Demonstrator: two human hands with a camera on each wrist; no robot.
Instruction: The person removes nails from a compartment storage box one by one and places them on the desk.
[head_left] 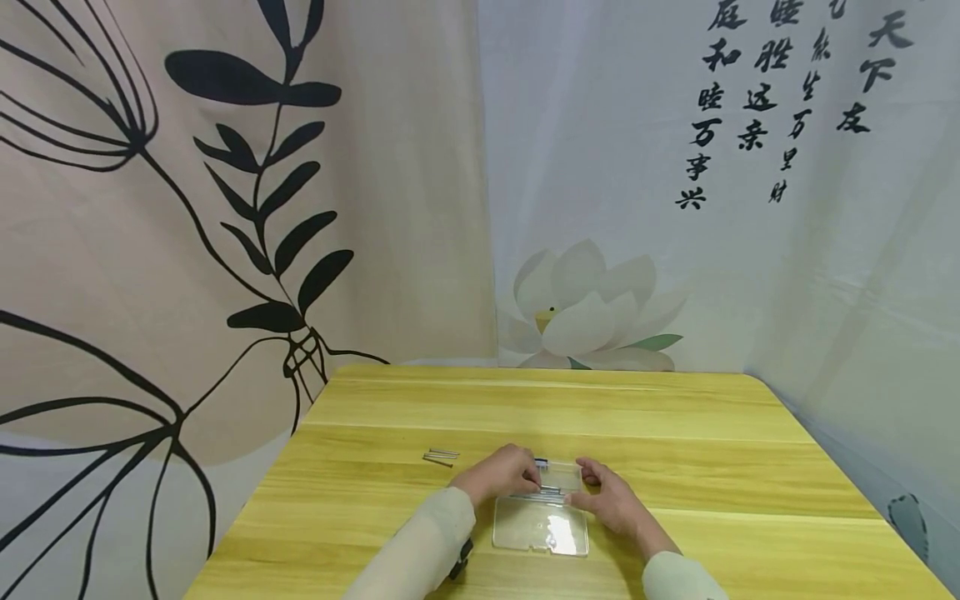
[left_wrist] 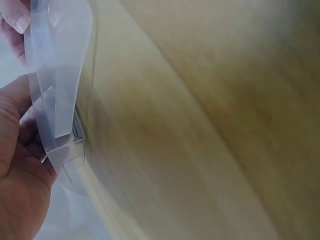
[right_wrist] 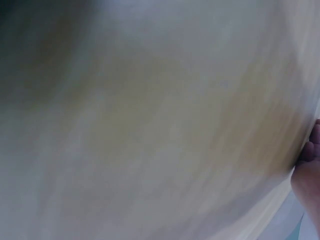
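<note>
A clear plastic box (head_left: 561, 477) lies on the table with its lid (head_left: 536, 533) folded toward me. Several metal nails (head_left: 549, 492) lie inside, close to the hinge side; one nail head (left_wrist: 77, 140) shows through the plastic in the left wrist view. My left hand (head_left: 504, 473) is at the box's left end with its fingers bent down; whether they pinch anything is hidden. With thumb and fingers about its right end, my right hand (head_left: 611, 500) holds the box. Only part of the right hand (right_wrist: 307, 170) shows in the blurred right wrist view.
Several loose nails (head_left: 441, 456) lie on the wooden table (head_left: 675, 442), left of my left hand. A small dark object (head_left: 462, 558) shows beside the left sleeve. Printed curtains (head_left: 420, 208) hang behind the table.
</note>
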